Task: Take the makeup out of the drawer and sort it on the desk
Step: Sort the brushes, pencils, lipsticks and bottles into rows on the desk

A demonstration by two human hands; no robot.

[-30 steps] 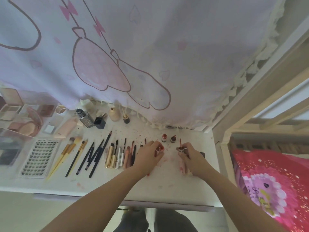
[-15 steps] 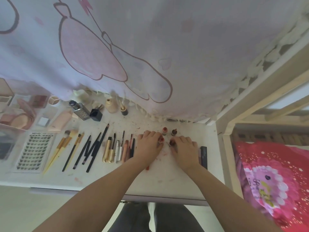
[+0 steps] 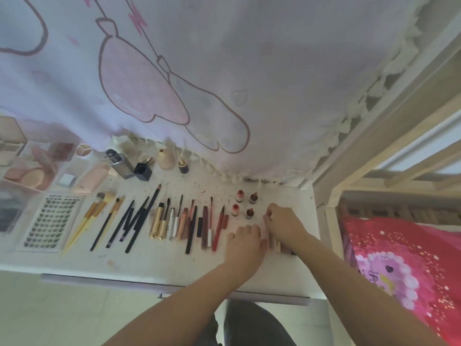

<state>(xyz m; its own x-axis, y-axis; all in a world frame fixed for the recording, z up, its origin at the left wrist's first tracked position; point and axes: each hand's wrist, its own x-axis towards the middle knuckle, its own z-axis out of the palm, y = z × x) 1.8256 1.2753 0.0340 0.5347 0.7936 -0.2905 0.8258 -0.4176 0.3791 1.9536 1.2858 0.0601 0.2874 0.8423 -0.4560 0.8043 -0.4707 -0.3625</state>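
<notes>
So the brushes [image 3: 99, 211], pencils [image 3: 134, 221] and tubes [image 3: 172, 221] haven't budged, but four little red bottles [image 3: 245, 204] now stand uncovered on the desk [image 3: 149, 260]. Left hand [image 3: 245, 243] has slid right, fingers relaxed on the desk; right hand [image 3: 282, 221] looks curled over some lipsticks [image 3: 277, 242], can't tell the grip. Nearly sorted, I think.

"XOYO" on the lash tray [image 3: 51, 222]

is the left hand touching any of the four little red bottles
Apart: the head view shows bare desk between the left hand and the four little red bottles.
</notes>
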